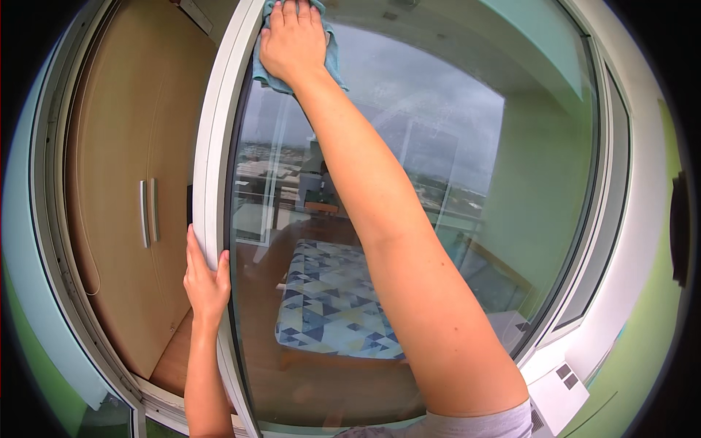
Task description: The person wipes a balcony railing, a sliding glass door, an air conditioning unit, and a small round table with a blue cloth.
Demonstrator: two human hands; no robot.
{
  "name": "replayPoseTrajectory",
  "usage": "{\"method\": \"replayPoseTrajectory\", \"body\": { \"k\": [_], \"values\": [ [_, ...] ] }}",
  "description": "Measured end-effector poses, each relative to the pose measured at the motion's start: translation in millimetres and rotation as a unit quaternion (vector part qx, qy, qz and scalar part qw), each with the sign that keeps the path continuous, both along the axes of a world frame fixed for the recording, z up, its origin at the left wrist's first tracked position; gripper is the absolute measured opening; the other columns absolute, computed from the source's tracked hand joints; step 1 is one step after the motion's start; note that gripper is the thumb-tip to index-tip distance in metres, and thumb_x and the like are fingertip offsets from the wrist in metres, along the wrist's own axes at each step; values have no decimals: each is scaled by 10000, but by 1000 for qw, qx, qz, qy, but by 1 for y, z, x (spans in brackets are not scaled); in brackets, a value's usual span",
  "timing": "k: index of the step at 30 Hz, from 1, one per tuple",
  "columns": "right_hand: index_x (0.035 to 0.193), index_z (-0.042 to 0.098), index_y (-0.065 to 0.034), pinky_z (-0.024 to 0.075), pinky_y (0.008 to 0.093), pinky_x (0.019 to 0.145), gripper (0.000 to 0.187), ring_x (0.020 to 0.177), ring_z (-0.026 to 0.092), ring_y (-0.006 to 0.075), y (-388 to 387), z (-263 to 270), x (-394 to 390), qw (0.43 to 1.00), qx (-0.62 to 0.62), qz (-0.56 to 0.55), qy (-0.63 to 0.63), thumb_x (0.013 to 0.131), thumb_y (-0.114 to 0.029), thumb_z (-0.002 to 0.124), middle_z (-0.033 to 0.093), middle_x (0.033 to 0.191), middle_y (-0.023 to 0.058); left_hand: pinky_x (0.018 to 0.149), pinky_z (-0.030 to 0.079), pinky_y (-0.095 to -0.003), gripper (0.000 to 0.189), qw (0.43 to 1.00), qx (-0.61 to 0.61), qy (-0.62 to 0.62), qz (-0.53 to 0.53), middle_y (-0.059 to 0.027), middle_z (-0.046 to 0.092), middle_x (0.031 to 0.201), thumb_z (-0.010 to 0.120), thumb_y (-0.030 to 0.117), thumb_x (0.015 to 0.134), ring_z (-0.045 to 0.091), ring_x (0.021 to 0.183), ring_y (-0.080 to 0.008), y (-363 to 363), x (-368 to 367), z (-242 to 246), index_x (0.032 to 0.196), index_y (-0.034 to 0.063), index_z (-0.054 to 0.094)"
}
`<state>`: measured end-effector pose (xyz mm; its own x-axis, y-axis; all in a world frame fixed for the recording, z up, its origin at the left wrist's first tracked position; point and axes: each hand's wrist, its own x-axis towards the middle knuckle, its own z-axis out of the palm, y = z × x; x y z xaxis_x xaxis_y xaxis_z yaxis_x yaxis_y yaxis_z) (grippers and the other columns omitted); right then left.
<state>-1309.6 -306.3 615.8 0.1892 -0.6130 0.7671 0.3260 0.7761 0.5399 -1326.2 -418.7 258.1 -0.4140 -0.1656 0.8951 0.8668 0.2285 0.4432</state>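
Observation:
My right hand (296, 41) is raised high and lies flat on a blue cloth (337, 74), pressing it against the upper left corner of the glass pane (378, 131) of a sliding door. The cloth spreads out around the hand, its lower edge loose. Lower down, my left hand (208, 279) grips the white door frame (211, 164), fingers on the far side and thumb on the near side. Its palm is turned towards the frame. My right forearm crosses in front of the glass.
Left of the frame, a gap shows a wooden wardrobe (120, 164) with two metal handles. Through the glass appears a bed (334, 306) with a triangle-patterned cover, mixed with reflections of sky and buildings. A white unit (558, 394) stands at lower right.

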Motion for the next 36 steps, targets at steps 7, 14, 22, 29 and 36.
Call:
{"method": "replayPoseTrajectory", "body": {
  "k": [7, 14, 22, 29, 36],
  "values": [
    [1293, 439, -40, 298, 475, 1012, 537, 1217, 405, 351, 184, 99, 179, 977, -121, -163, 60, 903, -398, 347, 488, 1268, 146, 927, 417, -406, 604, 999, 36, -13, -15, -263, 439, 1308, 574, 127, 860, 470, 1167, -419, 2, 3, -2, 1386, 39, 290],
    [1389, 322, -73, 245, 451, 1053, 659, 1299, 316, 339, 434, 18, 413, 859, -443, -175, 187, 896, -509, 290, 354, 1404, 159, 965, 389, -391, 584, 998, 54, -5, 34, -244, 437, 1325, 575, 134, 861, 462, 1195, -389, -2, 3, -5, 1369, 8, 316],
    [1222, 500, -18, 302, 491, 1015, 463, 1180, 438, 362, 226, -47, 210, 979, -100, -147, 95, 878, -322, 440, 504, 1249, 179, 963, 392, -386, 580, 999, 27, -19, 31, -242, 433, 1329, 565, 193, 886, 457, 1198, -388, 14, 12, 4, 1372, 4, 310],
    [1134, 576, -122, 334, 429, 996, 401, 1104, 467, 257, 72, -187, 85, 979, 97, 14, -181, 777, -304, 594, 554, 1098, 65, 951, 386, -345, 608, 999, 16, -19, 30, -250, 465, 1297, 598, 247, 887, 510, 1149, -320, 5, -9, -4, 1362, -15, 325],
    [1299, 385, 67, 227, 480, 1047, 552, 1246, 342, 401, 365, -166, 373, 950, -279, -133, 51, 929, -342, 397, 420, 1314, 239, 935, 389, -311, 585, 999, 19, -13, 44, -206, 483, 1297, 591, 273, 895, 522, 1121, -254, 0, -4, -4, 1361, 16, 349]
  ]
}}
